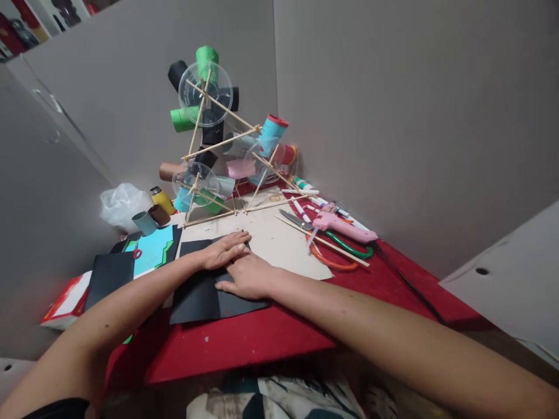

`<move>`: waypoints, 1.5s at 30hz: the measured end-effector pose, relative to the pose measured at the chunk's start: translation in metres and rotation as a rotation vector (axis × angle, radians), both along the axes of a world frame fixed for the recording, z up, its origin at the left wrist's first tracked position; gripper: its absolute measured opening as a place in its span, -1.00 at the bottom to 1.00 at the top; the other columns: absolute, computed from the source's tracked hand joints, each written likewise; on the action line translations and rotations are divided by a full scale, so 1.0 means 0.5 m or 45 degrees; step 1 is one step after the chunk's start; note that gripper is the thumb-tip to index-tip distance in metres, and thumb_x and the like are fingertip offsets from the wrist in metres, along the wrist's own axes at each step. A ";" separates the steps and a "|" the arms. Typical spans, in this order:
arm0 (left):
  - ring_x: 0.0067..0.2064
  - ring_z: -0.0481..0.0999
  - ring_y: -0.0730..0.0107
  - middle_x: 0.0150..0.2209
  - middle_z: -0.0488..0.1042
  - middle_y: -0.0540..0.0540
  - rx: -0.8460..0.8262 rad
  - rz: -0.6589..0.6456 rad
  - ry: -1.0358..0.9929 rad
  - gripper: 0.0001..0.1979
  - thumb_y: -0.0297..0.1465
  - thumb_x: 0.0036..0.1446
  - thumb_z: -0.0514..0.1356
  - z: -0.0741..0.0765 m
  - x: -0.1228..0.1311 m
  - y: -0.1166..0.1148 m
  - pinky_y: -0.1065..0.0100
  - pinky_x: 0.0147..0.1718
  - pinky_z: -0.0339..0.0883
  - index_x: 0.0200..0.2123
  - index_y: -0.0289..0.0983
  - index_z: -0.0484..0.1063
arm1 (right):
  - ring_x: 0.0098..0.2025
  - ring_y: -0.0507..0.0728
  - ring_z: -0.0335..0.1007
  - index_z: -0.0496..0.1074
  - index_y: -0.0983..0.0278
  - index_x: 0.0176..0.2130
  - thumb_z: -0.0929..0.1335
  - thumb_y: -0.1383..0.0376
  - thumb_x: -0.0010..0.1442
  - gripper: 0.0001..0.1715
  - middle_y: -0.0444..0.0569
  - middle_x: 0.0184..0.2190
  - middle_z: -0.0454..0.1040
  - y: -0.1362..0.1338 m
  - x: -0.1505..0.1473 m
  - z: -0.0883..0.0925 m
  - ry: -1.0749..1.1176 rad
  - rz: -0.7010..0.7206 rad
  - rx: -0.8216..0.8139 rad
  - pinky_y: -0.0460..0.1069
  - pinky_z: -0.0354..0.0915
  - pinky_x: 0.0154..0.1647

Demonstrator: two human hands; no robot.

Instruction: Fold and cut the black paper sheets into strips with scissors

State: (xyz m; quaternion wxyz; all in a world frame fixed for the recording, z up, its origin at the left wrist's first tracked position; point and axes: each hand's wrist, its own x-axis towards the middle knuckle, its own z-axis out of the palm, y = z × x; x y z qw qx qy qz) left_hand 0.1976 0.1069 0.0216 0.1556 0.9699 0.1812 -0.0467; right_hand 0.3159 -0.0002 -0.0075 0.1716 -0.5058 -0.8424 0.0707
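Note:
A sheet of black paper point(196, 299) with a crease lies on the table's near side. My left hand point(222, 251) rests flat across its upper part, fingers stretched to the right. Close against it, my right hand point(248, 274) presses on the paper with its thumb spread; its fingertips are partly hidden by the left hand. Under the black paper's far edge lies a beige board point(257, 233). Behind my hands stands a model of wooden sticks point(227, 142), with clear plastic discs point(205, 119) and coloured paper tubes point(183, 119).
A pink glue gun point(345, 226), large scissors point(297, 219) with green and orange handles and several markers point(301, 210) lie to the right. On the left are coloured papers point(152, 247), small red scissors point(137, 254), a red-and-white box point(65, 305), a yellow bottle point(162, 201) and a plastic bag point(124, 206). Grey walls enclose the red table point(218, 352).

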 end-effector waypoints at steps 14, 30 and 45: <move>0.38 -0.24 0.08 0.36 -0.20 -0.41 0.325 -0.021 0.061 -0.13 0.09 0.19 -0.10 -0.032 -0.001 -0.017 0.09 0.28 -0.26 0.34 -0.40 -0.17 | 0.34 0.30 -0.07 0.13 0.41 0.28 0.17 -0.14 0.24 -0.12 0.24 0.29 0.08 -0.236 0.013 0.018 0.245 0.249 -0.245 0.19 -0.10 0.32; 0.38 -0.23 0.13 0.37 -0.21 -0.27 0.333 0.356 0.172 -0.10 0.14 0.17 -0.27 -0.042 0.047 -0.026 0.06 0.28 -0.25 0.34 -0.42 -0.20 | 0.34 0.32 -0.08 0.19 0.51 0.24 0.20 -0.01 0.27 -0.22 0.27 0.28 0.11 -0.191 0.041 -0.021 0.071 -0.174 -0.016 0.21 -0.14 0.33; 0.38 -0.25 0.20 0.38 -0.23 -0.20 0.417 0.398 0.098 -0.26 0.02 0.25 -0.26 -0.049 0.054 -0.042 0.09 0.28 -0.30 0.34 -0.31 -0.14 | 0.33 0.28 -0.05 0.21 0.43 0.23 0.18 -0.02 0.28 -0.26 0.21 0.28 0.13 -0.228 0.034 -0.026 0.099 -0.139 0.053 0.19 -0.17 0.34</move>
